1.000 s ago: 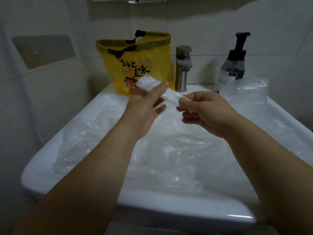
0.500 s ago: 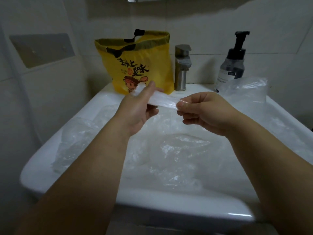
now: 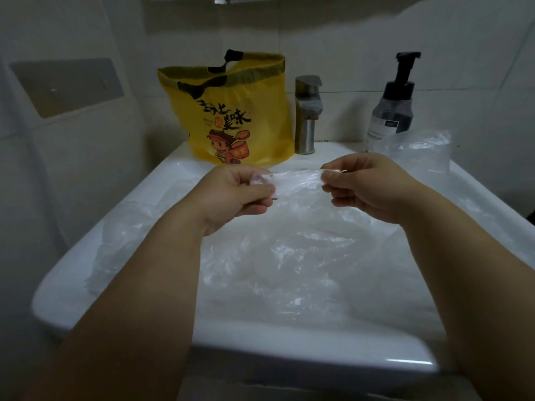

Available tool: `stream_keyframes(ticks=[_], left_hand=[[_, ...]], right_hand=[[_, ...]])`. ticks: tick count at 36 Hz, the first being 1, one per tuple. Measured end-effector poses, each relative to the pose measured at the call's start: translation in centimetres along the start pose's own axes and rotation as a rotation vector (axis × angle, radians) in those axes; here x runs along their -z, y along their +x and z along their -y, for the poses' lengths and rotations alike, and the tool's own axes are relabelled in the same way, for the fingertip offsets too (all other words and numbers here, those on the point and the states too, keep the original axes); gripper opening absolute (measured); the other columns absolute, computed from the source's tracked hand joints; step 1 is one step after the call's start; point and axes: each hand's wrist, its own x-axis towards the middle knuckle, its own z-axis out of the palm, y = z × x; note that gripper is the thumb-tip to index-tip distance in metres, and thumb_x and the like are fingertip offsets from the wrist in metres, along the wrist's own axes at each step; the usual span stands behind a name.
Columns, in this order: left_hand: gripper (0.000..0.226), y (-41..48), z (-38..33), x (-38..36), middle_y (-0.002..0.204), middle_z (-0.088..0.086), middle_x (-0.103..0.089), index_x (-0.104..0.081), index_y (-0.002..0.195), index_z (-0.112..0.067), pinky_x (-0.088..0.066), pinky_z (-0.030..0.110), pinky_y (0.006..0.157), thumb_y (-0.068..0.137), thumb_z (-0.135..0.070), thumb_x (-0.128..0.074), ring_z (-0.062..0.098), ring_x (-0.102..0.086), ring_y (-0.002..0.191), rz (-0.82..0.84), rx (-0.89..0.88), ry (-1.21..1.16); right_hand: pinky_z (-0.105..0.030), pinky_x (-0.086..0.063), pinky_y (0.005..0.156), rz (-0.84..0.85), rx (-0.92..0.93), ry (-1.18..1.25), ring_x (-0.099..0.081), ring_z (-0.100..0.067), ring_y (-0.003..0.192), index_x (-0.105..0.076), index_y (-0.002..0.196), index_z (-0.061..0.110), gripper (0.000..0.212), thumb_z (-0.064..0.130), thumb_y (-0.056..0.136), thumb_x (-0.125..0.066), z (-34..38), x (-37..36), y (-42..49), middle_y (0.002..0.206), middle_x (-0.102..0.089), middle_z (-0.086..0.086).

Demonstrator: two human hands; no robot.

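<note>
— What's the room?
— A dim bathroom: pale tiled wall point(image 3: 347, 39), a white basin point(image 3: 318, 345) against it, steel tap point(image 3: 307, 117) at the back.
— And left?
— A grey plate point(image 3: 66, 85) fixed to the side wall.

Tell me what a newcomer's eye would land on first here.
First, the bright yellow plastic bag with black lettering and a cartoon figure, standing at the back of the white ceramic sink, left of the metal tap. Next, the left hand and right hand above the basin, each pinching an end of a thin clear plastic film stretched between them. Beneath them, crumpled clear plastic sheeting lies in the basin.
</note>
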Motion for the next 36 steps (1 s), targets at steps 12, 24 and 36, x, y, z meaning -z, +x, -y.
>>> stream_keyframes(ticks=[12, 24, 36], left_hand=[[0.017, -0.1, 0.0, 0.2, 0.063, -0.004, -0.068, -0.069, 0.086, -0.017, -0.056, 0.018, 0.06, 0.09, -0.002, -0.062, 0.003, -0.06, 0.057, -0.074, -0.083, 0.1], [0.024, -0.3, -1.3, -0.2, 0.057, 0.003, -0.063, -0.068, 0.084, -0.006, -0.056, 0.017, 0.058, 0.092, 0.008, -0.051, 0.005, -0.06, 0.055, -0.061, -0.081, -0.267], [0.01, 0.2, -0.7, -0.3, 0.06, -0.004, -0.063, -0.07, 0.073, -0.009, -0.053, 0.015, 0.06, 0.082, -0.005, -0.069, 0.004, -0.061, 0.058, -0.13, -0.147, -0.128]], right_hand=[[-0.016, -0.054, 0.059, 0.049, 0.078, -0.095, -0.063, -0.003, 0.061, -0.065, 0.092, 0.016, 0.01, 0.009, 0.091, -0.059, 0.3, -0.2, -0.6, 0.079, -0.064, -0.004], [-0.026, -0.057, 0.062, -0.013, 0.159, 0.179, -0.064, -0.012, 0.06, -0.068, 0.08, 0.007, 0.027, -0.008, 0.091, -0.05, 1.1, -0.4, -0.8, 0.064, -0.064, -0.006], [-0.023, -0.058, 0.069, -0.002, 0.191, 0.033, -0.064, -0.009, 0.064, -0.069, 0.085, 0.008, 0.005, 0.007, 0.084, -0.064, 0.9, -0.5, -0.7, 0.077, -0.064, -0.009]])
